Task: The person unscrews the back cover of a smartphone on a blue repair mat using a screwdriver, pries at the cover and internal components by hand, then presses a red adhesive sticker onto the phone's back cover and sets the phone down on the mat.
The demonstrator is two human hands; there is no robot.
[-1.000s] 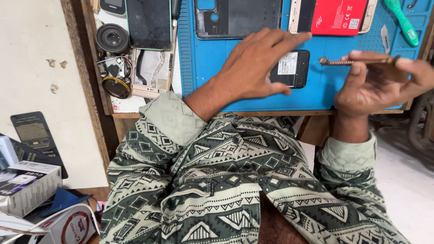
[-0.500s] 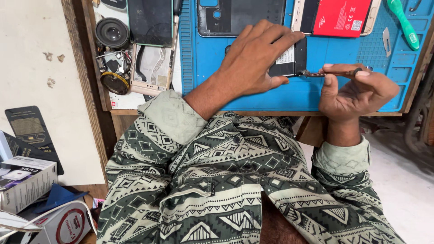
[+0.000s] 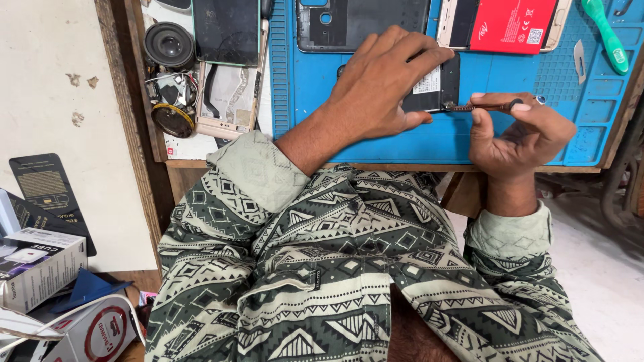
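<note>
Phone part pinned and worked with a thin tool, upper centre of frame.
The left hand (image 3: 379, 84) lies spread, pressing a small black part (image 3: 435, 86) with a white label onto the blue mat (image 3: 429, 141). The right hand (image 3: 520, 131) pinches a slim screwdriver (image 3: 484, 106), held level, its tip touching the part's lower right edge.
</note>
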